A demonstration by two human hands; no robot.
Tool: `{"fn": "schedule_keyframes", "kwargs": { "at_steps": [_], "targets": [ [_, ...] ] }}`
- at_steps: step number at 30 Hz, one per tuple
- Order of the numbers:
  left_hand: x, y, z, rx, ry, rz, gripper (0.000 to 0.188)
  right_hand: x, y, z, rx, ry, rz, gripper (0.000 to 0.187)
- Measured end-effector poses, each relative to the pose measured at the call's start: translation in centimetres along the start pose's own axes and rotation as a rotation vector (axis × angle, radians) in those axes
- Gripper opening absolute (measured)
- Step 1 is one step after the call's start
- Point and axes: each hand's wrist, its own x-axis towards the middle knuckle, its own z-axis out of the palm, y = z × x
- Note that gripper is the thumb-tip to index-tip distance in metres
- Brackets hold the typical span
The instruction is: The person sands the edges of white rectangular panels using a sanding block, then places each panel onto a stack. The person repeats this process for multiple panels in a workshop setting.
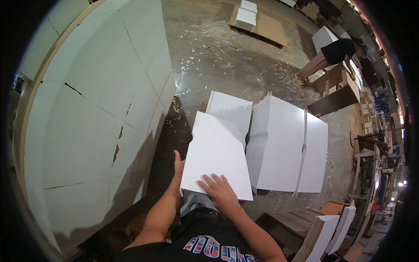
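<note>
A white panel is tilted in front of my body, with a small dark notch in its left edge. My left hand supports that edge; one digit points upward while the others are hidden behind the board. Flat on the panel's near part lies my right hand, its fingers stretched out and slightly apart. Just beyond, another white panel is partly covered by the one I hold. To the right stand rows of notched white panels, packed closely together.
A tall pale board wall with cracks rises at my left. White offcuts litter the concrete floor. Far right, another person bends beside a brown open box. More white boards lean near a wooden pallet at lower right.
</note>
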Motion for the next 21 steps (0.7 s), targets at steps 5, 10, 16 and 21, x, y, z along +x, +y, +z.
{"fn": "schedule_keyframes", "kwargs": {
  "at_steps": [5, 10, 16, 21],
  "targets": [
    [-2.0, 3.1, 0.7, 0.005, -0.066, -0.065, 0.108, 1.2, 3.8, 3.7, -0.065, 0.004, -0.013, 0.083],
    [-0.5, 3.1, 1.5, 0.297, 0.137, -0.019, 0.074, 3.3, 8.0, 7.3, -0.059, 0.015, -0.008, 0.085],
    [5.1, 3.4, -0.9, 0.433, 0.235, -0.076, 0.049, 5.9, 13.1, 11.6, -0.080, -0.014, 0.026, 0.087],
    [9.5, 2.7, -4.3, 0.679, 0.265, -0.013, 0.052, 6.6, 16.2, 14.7, -0.134, -0.010, 0.017, 0.076]
  ]
}}
